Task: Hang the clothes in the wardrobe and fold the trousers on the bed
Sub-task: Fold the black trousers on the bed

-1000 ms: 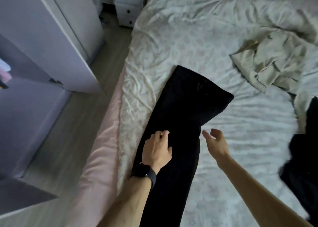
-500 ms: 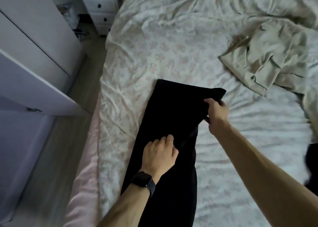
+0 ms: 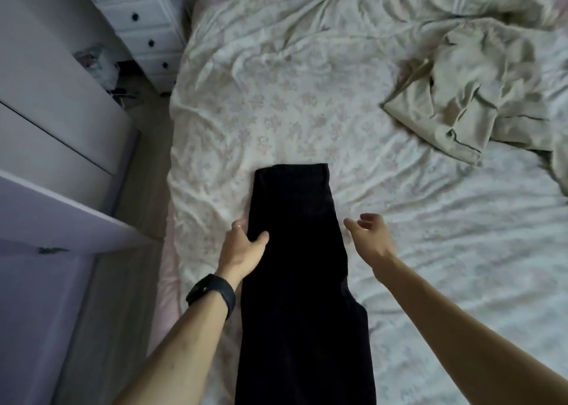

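Note:
Black trousers [image 3: 295,251] lie lengthwise on the bed [image 3: 276,97] as a narrow strip, their far end squared off. My left hand [image 3: 242,245], with a black watch on the wrist, grips the strip's left edge; the thumb lies on top of the fabric and the fingers curl at the edge. My right hand [image 3: 370,235] hovers just right of the trousers with loosely spread fingers and holds nothing. A crumpled beige garment [image 3: 461,106] lies on the bed at the far right.
An open wardrobe door [image 3: 61,220] juts out at the left over a strip of wooden floor [image 3: 123,281]. A white chest of drawers [image 3: 144,20] stands at the far left by the bed's head. The bed cover is a wrinkled floral sheet.
The right hand folded the trousers' sticking-out part over onto the rest and let go. The left hand shifted from on top of the trousers to their left edge.

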{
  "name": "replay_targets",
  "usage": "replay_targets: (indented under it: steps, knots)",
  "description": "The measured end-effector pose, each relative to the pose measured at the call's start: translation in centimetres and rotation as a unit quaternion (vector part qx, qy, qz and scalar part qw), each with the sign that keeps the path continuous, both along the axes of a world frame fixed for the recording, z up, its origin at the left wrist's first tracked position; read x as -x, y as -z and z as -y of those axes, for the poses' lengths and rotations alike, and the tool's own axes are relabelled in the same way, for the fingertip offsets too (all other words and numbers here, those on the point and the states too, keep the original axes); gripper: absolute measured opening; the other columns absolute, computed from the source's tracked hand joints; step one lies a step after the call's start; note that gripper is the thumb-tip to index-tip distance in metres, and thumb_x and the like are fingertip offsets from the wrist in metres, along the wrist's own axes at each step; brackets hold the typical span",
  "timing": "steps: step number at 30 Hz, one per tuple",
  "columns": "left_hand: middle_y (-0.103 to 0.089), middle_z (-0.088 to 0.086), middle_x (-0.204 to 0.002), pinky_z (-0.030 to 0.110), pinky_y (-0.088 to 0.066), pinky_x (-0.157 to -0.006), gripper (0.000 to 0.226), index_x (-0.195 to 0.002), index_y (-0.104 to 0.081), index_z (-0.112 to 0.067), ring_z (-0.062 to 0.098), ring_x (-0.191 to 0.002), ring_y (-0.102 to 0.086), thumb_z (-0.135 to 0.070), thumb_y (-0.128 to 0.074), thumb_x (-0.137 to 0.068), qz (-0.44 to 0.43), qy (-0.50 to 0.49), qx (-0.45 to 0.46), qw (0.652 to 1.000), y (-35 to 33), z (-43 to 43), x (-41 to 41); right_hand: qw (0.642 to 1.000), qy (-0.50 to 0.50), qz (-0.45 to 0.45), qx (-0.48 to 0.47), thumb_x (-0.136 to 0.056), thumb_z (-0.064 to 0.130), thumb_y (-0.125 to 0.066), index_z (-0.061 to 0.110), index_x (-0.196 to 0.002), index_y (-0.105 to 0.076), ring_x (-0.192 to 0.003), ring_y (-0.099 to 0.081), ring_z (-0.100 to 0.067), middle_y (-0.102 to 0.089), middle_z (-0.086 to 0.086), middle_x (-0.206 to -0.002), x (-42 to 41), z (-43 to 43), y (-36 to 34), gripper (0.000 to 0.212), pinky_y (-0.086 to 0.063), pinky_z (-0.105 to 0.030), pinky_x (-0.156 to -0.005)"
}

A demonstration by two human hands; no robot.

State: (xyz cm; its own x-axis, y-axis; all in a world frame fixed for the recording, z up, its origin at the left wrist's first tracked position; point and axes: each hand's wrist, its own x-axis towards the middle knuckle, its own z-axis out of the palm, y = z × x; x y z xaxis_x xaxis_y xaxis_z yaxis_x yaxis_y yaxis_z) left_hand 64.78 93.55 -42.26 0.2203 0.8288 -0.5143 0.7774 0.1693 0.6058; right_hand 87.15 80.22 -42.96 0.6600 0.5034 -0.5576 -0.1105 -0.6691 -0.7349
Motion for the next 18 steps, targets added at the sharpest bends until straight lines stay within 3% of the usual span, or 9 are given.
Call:
replay_targets:
  steps: [1, 3, 5, 8, 10, 13, 15, 18]
  knots:
    - [-0.056, -0.014, -0.109, 0.018, -0.045, -0.068, 0.064, -0.143, -0.038, -0.02, 0.004, -0.087, -0.059, -0.048, -0.063, -0.092, 0.018, -0.016, 0.008, 1.0, 0.5, -1.5, -1.0, 1.0, -0.009, -0.013, -0.001, -0.091, 0.048, -0.064, 0.02, -0.137, -0.047, -0.101, -0.056, -0.013, -0.061, 0.005, -0.126, -0.5, -0.5, 0.5, 0.056, -0.04, -0.032, -0.086]
    - [-0.059, -0.008, -0.121, 0.023, -0.046, -0.078, 0.067, -0.145, -0.037, -0.019, 0.014, -0.101, -0.063, -0.052, -0.063, -0.092, 0.028, -0.03, 0.024, 0.999, 1.4, -3.5, -2.1, 0.999, -0.039, -0.034, -0.017, -0.091, 0.052, -0.064, 0.023, -0.138, -0.048, -0.095, -0.06, -0.007, -0.064, 0.01, -0.119, -0.8, -1.7, 0.8, 0.058, -0.043, -0.029, -0.081]
    - [-0.056, 0.002, -0.138, 0.028, -0.045, -0.088, 0.068, -0.145, -0.04, -0.017, 0.023, -0.117, -0.059, -0.053, -0.063, -0.093, 0.037, -0.033, 0.036, 0.998, 2.5, -5.1, -3.1, 0.996, -0.064, -0.054, -0.039, -0.091, 0.054, -0.064, 0.02, -0.141, -0.047, -0.1, -0.063, -0.009, -0.064, 0.006, -0.127, -1.0, -3.7, 1.1, 0.063, -0.048, -0.026, -0.081]
    - [-0.047, 0.002, -0.149, 0.024, -0.045, -0.093, 0.066, -0.15, -0.04, -0.019, 0.016, -0.118, -0.057, -0.051, -0.061, -0.095, 0.098, -0.062, 0.04, 0.992, 3.4, -6.9, -4.2, 0.991, -0.102, -0.077, -0.033, -0.089, 0.063, -0.063, 0.017, -0.148, -0.039, -0.117, -0.062, -0.02, -0.06, -0.001, -0.136, -1.5, -6.9, 1.1, 0.079, -0.05, -0.032, -0.097]
    - [-0.042, -0.006, -0.152, 0.033, -0.045, -0.105, 0.063, -0.151, -0.039, -0.029, 0.015, -0.128, -0.052, -0.047, -0.062, -0.096, 0.169, -0.092, 0.057, 0.98, 3.5, -7.6, -4.9, 0.992, -0.111, -0.058, -0.021, -0.093, 0.059, -0.06, 0.014, -0.146, -0.041, -0.118, -0.062, -0.024, -0.061, -0.006, -0.133, -2.3, -8.7, 1.5, 0.073, -0.05, -0.038, -0.102]
    - [-0.054, -0.023, -0.129, 0.026, -0.049, -0.089, 0.047, -0.137, -0.052, -0.04, -0.001, -0.105, -0.061, -0.042, -0.068, -0.093, 0.224, -0.074, 0.104, 0.966, 2.5, -8.5, -6.2, 0.987, -0.145, 0.06, 0.027, -0.105, 0.038, -0.046, 0.009, -0.128, -0.055, -0.106, -0.062, -0.029, -0.066, -0.011, -0.12, -4.1, -10.4, 1.6, 0.039, -0.05, -0.038, -0.09]
    - [-0.063, -0.024, -0.113, 0.022, -0.052, -0.08, 0.048, -0.137, -0.052, -0.037, -0.002, -0.091, -0.065, -0.038, -0.071, -0.092, 0.236, -0.045, 0.125, 0.962, 1.8, -9.2, -7.1, 0.98, -0.147, 0.131, 0.039, -0.107, 0.032, -0.039, 0.009, -0.117, -0.059, -0.086, -0.057, -0.026, -0.065, -0.009, -0.103, -4.9, -10.7, 1.2, 0.032, -0.042, -0.032, -0.075]
    - [-0.068, -0.014, -0.105, 0.023, -0.052, -0.078, 0.013, -0.108, -0.065, -0.027, 0.007, -0.088, -0.065, -0.023, -0.068, -0.096, 0.18, 0.002, 0.034, 0.983, 0.8, -10.3, -9.3, 0.979, -0.1, 0.18, -0.009, -0.106, 0.033, -0.039, 0.014, -0.104, -0.055, -0.072, -0.052, -0.019, -0.054, 0.005, -0.08, -5.7, -10.4, 0.5, 0.025, -0.037, -0.032, -0.07]
